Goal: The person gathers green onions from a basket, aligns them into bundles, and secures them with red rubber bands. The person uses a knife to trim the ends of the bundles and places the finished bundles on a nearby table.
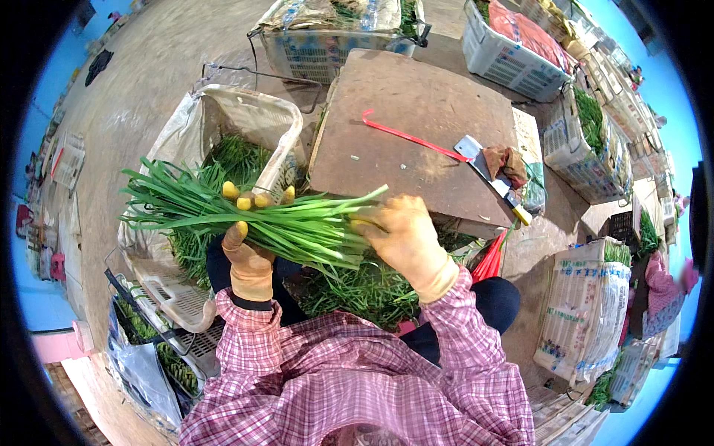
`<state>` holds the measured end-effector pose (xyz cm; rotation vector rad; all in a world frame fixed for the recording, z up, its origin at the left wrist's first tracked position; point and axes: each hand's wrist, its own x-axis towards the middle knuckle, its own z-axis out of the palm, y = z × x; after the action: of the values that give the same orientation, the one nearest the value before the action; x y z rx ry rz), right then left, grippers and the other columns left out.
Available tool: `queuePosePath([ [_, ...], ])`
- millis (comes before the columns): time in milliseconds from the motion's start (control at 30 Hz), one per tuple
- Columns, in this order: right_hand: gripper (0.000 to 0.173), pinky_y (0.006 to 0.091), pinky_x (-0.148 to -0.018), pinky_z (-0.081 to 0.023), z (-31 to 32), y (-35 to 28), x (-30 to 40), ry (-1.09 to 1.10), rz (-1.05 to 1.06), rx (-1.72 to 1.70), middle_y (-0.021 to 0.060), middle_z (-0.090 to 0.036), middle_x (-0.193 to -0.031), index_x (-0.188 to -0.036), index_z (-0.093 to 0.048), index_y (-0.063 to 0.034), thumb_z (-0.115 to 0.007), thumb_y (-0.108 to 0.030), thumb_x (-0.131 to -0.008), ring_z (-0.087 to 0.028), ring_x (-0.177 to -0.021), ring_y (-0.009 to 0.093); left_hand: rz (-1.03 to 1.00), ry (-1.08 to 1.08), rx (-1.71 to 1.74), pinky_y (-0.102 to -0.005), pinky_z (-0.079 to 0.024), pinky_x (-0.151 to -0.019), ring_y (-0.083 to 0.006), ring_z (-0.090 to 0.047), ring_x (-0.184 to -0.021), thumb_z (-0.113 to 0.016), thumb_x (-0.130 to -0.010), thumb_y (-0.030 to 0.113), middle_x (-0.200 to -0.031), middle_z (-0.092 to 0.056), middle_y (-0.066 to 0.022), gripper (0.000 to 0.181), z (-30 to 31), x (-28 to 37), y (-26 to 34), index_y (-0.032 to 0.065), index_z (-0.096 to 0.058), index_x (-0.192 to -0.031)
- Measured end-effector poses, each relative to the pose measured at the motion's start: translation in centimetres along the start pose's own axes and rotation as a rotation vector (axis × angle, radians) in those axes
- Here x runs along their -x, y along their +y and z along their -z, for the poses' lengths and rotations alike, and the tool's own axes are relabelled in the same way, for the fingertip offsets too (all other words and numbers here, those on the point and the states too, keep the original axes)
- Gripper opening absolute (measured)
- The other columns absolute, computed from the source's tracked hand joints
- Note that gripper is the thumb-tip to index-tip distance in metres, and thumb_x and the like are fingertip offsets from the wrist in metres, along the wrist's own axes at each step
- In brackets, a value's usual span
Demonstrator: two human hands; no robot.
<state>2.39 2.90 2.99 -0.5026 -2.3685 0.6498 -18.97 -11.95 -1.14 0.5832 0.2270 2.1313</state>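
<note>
My left hand [248,251], in a yellow-tipped work glove, grips a bunch of long green garlic chives [212,209] from below. Its thumb and fingers wrap around the stalks, and the leaf tips fan out to the left. At the pale stalk ends, my right hand [404,240] is gloved too and blurred; its fingers are bent against the stems, and whether they pinch any is hidden. Loose green leaves [362,295] lie heaped below, between my knees. Behind the bunch stands a white plastic crate [251,106] holding more greens [237,156].
A brown board [413,106] lies ahead, bearing a red hooked rod [413,139], a broad-bladed knife [491,173] and a crumpled brown cloth [505,164]. Red plastic strips [491,259] hang at its near right corner. Filled crates [334,50] stand around; a person [664,290] is far right.
</note>
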Motion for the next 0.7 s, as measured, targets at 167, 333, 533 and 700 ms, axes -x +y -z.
queuePosePath([
  [167, 0.011, 0.0437, -0.07, -0.048, -1.2, 1.0, -0.1, -0.152, 0.027, -0.003, 0.0083, -0.067, -0.073, -0.078, -0.075, -0.0119, -0.072, -0.022, -0.076, -0.064, -0.074, 0.031, 0.046, -0.024, -0.008, -0.0604, -0.027, -0.12, -0.019, -0.06, -0.115, -0.074, -0.083, 0.005, -0.114, -0.066, 0.0046, 0.056, -0.5, 0.1, -1.1, 0.0236, -0.061, -0.134],
  [333, 0.009, 0.0447, -0.067, -0.049, -0.6, 1.4, 1.1, -0.055, 0.005, -0.027, 0.0091, -0.068, -0.075, -0.078, -0.075, -0.0115, -0.073, -0.019, -0.074, -0.064, -0.073, 0.031, 0.029, 0.029, -0.009, -0.06, -0.027, -0.12, -0.019, -0.06, -0.115, -0.075, -0.084, 0.005, -0.115, -0.065, 0.0037, 0.057, 0.0, 0.4, -0.3, 0.0227, -0.06, -0.136],
  [533, 0.019, 0.0406, -0.064, -0.047, 2.5, 1.3, 1.3, 0.052, -0.053, 0.265, 0.0073, -0.066, -0.071, -0.086, -0.076, -0.0117, -0.082, -0.026, -0.075, -0.062, -0.069, 0.029, 0.017, 0.093, -0.005, -0.0582, -0.027, -0.12, -0.0156, -0.06, -0.107, -0.077, -0.082, 0.005, -0.111, -0.064, 0.0059, 0.062, 0.7, 0.4, 0.2, 0.0199, -0.056, -0.138],
  [700, 0.067, 0.0461, -0.104, -0.045, 2.7, 1.6, -2.5, 0.004, 0.124, 0.017, 0.0267, -0.059, -0.129, -0.136, -0.053, -0.0023, -0.075, -0.041, -0.085, -0.056, -0.121, 0.043, 0.06, 0.065, 0.022, -0.0595, -0.032, -0.118, -0.0175, -0.063, -0.106, -0.074, -0.083, 0.003, -0.111, -0.064, 0.0041, 0.057, 0.2, -0.1, -0.6, 0.0218, -0.06, -0.135],
])
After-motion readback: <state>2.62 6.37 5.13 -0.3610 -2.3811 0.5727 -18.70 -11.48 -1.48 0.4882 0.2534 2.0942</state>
